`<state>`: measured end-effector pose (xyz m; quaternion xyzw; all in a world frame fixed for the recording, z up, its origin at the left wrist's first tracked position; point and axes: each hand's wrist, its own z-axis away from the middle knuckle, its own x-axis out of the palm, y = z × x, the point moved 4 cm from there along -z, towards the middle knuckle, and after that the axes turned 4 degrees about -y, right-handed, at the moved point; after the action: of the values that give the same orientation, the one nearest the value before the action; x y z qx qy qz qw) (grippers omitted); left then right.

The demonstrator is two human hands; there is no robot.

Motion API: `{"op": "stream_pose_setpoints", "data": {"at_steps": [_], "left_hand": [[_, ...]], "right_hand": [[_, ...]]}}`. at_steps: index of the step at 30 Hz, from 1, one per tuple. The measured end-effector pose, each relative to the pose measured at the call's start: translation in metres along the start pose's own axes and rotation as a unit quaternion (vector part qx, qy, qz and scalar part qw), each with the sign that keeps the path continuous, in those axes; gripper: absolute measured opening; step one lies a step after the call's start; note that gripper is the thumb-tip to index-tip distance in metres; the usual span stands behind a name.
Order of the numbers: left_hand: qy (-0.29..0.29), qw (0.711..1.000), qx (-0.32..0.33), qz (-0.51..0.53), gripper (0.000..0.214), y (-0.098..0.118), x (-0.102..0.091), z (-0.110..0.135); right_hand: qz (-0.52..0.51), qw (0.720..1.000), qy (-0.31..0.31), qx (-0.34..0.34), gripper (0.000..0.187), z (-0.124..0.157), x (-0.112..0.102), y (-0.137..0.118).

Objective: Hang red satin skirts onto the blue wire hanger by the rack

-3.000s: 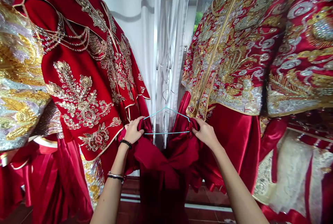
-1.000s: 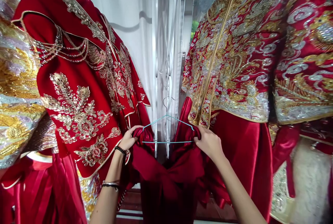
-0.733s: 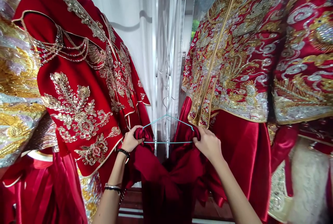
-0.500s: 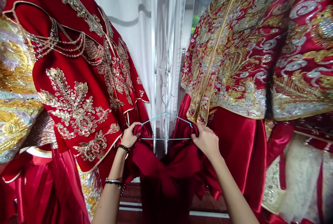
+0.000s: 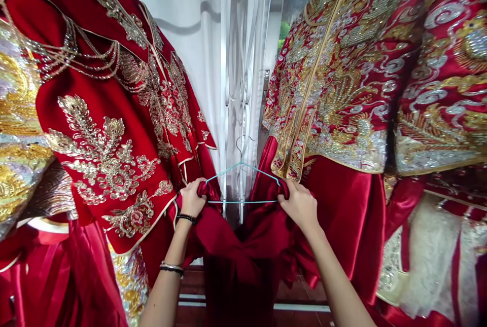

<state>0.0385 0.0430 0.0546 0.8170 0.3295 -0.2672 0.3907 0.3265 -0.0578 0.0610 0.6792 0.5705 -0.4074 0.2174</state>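
Observation:
A thin light-blue wire hanger (image 5: 242, 184) hangs low in the middle, with a plain dark red satin garment (image 5: 243, 261) bunched over both of its ends and drooping below. My left hand (image 5: 192, 198) is closed on the red cloth at the hanger's left end. My right hand (image 5: 300, 205) is closed on the cloth at its right end. Dark and silver bracelets sit on my left wrist. The hanger's hook rises in front of a white metal grille.
A red jacket with gold embroidery and bead chains (image 5: 110, 114) hangs close on the left. A red jacket thick with gold and silver embroidery (image 5: 342, 78) hangs on the right. A white grille (image 5: 241, 63) and a white curtain (image 5: 190, 38) stand behind.
Both hands stay gripping the cloth at the hanger's ends. The hanger has risen slightly in view and the view has shifted a little, cutting off the rail at the top.

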Motion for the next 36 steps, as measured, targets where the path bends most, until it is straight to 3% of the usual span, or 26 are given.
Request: {"op": "stream_pose_setpoints", "data": {"at_steps": [5, 36], "left_hand": [[0.014, 0.993, 0.001, -0.119, 0.043, 0.004, 0.005, 0.005], [0.022, 0.973, -0.027, -0.226, 0.038, 0.021, -0.004, 0.023]], "right_hand": [[0.004, 1.000, -0.001, 0.006, 0.038, -0.002, 0.002, -0.003], [0.010, 0.999, 0.036, -0.003, 0.032, -0.006, 0.014, 0.001]]}}
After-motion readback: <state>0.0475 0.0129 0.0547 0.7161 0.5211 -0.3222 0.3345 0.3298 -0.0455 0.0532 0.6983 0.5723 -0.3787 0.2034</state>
